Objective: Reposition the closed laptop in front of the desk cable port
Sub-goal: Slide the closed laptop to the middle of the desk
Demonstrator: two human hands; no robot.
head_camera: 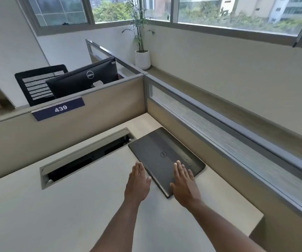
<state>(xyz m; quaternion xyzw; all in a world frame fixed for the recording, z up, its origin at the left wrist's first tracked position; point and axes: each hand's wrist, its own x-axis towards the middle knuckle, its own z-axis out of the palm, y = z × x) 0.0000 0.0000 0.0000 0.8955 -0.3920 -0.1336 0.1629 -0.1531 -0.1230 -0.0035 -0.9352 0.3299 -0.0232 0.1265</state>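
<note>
Head view, near to far. Two bare forearms reach forward over the pale table. The left hand lies flat on the table just beside the laptop's long left edge, fingers straight and close together, holding nothing. The right hand rests palm-down on the near end of the lid, fingers extended and slightly spread; it presses rather than grips.

The closed laptop lies flat toward the table's far right corner, close along the right edge beside the partition, turned at an angle. Its far left corner reaches the right end of the cable port, a long recessed slot with a raised flap near the far edge. The laptop therefore sits to the right of the port, not yet in front of it.

Handling, as a judgement: the body is stiff and moderately heavy, with a smooth lid that offers little friction to a flat palm. A grip on both long edges, or a push against the near short edge with the other hand guiding, should slide it leftward and square it to the slot. Dragging may scuff the table; lifting guards against this.
</note>
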